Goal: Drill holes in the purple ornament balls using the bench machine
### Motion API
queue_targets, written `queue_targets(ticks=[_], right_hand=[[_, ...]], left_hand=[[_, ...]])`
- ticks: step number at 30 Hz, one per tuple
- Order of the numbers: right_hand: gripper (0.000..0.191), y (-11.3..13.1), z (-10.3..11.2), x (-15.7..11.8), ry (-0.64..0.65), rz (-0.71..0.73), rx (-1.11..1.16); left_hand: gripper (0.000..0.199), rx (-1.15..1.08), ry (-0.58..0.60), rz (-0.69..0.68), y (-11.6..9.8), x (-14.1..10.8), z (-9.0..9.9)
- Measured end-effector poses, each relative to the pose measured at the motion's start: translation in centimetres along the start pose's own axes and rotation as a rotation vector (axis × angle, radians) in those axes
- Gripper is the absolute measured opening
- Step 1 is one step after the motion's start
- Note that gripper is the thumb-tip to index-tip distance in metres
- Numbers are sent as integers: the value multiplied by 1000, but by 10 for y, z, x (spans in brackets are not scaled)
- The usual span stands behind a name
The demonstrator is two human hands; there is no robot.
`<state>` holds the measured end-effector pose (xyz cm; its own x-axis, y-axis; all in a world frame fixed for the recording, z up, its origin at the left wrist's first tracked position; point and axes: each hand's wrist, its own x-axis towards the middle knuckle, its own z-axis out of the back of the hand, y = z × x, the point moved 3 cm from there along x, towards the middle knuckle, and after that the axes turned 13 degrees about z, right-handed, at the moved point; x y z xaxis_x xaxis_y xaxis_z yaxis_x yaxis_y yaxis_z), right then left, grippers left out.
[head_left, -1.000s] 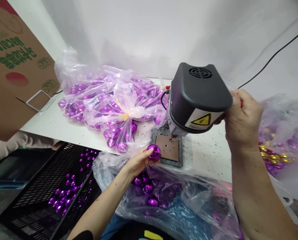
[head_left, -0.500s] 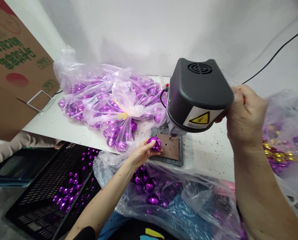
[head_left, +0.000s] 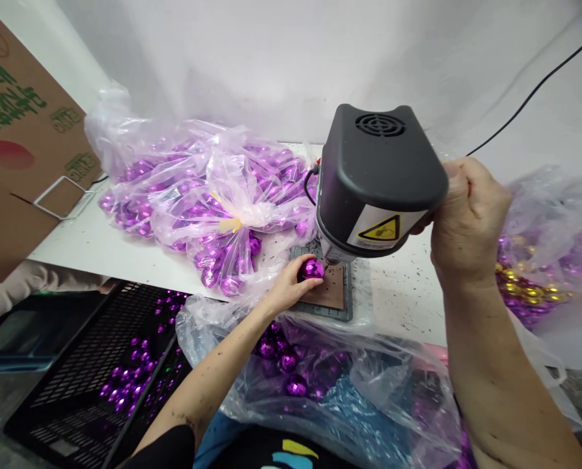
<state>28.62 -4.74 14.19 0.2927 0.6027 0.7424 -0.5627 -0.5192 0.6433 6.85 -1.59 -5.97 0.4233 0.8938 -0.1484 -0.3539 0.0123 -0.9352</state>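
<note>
Between the thumb and fingers of my left hand [head_left: 295,284] is a shiny purple ball [head_left: 313,269], held above the brown plate [head_left: 331,294] of a small press, close to the press's tip. The black machine head [head_left: 381,176] with a yellow warning label rises over that plate. My right hand [head_left: 469,218] is closed at the right side of the machine head; what its fingers wrap round is hidden behind the housing.
A tied clear bag of purple balls [head_left: 193,189] lies left of the machine. An open plastic bag [head_left: 398,404] with more balls is at the front edge. A black crate [head_left: 71,378], a cardboard box [head_left: 22,150] and a gold-and-purple bag [head_left: 540,280] stand around.
My left hand has moved slightly right and up with the ball, closer under the machine's tip, and its fingers now reach round the ball from both sides. The whole view has shifted slightly.
</note>
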Motion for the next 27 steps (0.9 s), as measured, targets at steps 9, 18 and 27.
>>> queue_targets(ticks=[9,18,27], right_hand=[[55,2,-1,0,11,44,-16],[56,2,1,0,21,51,-41],[48,11,5,-8,9,120,-145]], left_hand=[[52,270,83,-159,-23,4,1],[55,298,-15,-158,-17,-6,-22],[52,316,18,-145,-16,0,-20]])
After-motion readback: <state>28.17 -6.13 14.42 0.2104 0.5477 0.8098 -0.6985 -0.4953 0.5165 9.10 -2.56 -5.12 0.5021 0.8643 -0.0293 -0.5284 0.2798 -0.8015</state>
